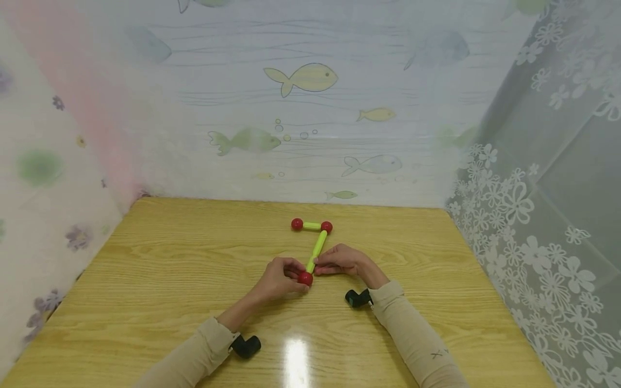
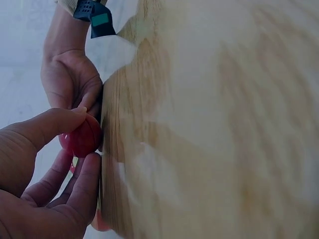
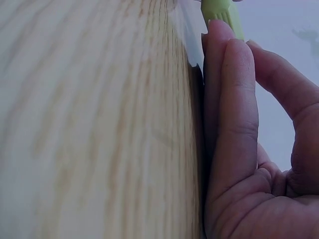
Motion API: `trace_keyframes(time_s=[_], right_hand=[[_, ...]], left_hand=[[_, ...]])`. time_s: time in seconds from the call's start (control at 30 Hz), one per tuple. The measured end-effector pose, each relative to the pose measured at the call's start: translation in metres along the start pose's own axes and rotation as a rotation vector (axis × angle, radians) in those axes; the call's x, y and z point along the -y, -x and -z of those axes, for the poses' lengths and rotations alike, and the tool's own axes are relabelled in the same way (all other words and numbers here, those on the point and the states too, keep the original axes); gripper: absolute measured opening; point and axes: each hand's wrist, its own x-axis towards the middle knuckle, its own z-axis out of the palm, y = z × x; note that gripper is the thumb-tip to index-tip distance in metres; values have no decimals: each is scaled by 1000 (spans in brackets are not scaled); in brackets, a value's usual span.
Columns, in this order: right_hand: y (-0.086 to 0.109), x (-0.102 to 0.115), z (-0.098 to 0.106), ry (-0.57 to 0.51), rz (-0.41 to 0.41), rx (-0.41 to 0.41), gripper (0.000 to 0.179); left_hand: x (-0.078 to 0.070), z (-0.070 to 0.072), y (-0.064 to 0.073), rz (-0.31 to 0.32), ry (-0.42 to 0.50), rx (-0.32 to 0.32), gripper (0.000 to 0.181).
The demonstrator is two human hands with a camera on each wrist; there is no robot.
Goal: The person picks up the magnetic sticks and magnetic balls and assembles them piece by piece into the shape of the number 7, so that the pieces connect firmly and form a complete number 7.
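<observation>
A chain of red balls and yellow-green rods lies on the wooden table, bent like a 7. My left hand point(image 1: 276, 280) grips the red ball point(image 1: 305, 278) at the near end between thumb and fingers, as the left wrist view also shows. Just above that ball, my right hand point(image 1: 344, 260) pinches the near rod point(image 1: 310, 265) with its fingertips. In line with it, another yellow-green rod point(image 1: 320, 242) runs up to a red corner ball point(image 1: 326, 227). From there a sideways rod point(image 1: 311, 226) leads to a third red ball point(image 1: 297, 224).
The wooden table point(image 1: 194, 242) meets a fish-patterned curtain point(image 1: 310, 161) at its back edge. Floral sheets hang at the left and right sides. Black wrist devices sit at the left cuff point(image 1: 246, 346) and right cuff point(image 1: 358, 298), close above the tabletop.
</observation>
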Motion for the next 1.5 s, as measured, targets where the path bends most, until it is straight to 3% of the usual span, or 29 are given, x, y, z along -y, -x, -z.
trace_keyframes(time_s=[0.43,0.7,0.93,1.3,1.5], right_hand=[[4,-1,2,16,13,43,23],[8,-2,3,32,22,35,31],[12,-2,5,66,46,20,34],[18,-4,22,140,103,22,42],[19,-10,39,170,166,11,46]], left_hand=[[0,3,2,28,48,17,36],[1,6,2,-3,68,41,36],[4,9,1,13,112,66,38],[11,25,-2,0,149,189,44],[15,37,-5,-29,140,195,44]])
